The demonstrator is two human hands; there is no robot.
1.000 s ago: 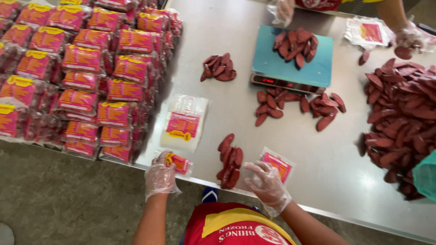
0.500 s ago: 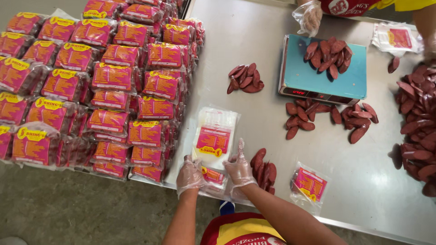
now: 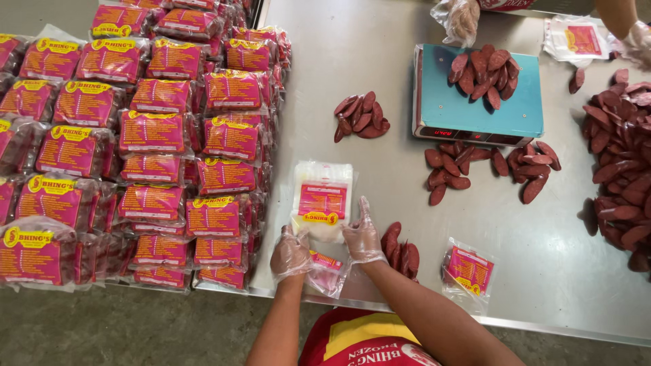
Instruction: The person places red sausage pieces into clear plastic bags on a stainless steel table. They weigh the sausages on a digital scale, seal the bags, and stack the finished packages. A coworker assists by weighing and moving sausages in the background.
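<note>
Both gloved hands meet at the near table (image 3: pixel 380 61) edge on 1 empty bag (image 3: pixel 327 271) — left hand (image 3: pixel 290 252) pinching its left side, right hand (image 3: pixel 363 237) gripping its right side, fingers closed on the plastic. A bag stack (image 3: pixel 321 200) lies just beyond. Sausages (image 3: pixel 401 249) sit just right; filled packs (image 3: pixel 156 129) crowd the left — a scale (image 3: pixel 447 108) stands farther off.

Stacked pink-and-yellow labelled packs (image 3: pixel 149 132) at left, empty labelled bags (image 3: pixel 322 200) mid-table, scale's red display (image 3: pixel 444 133).
</note>
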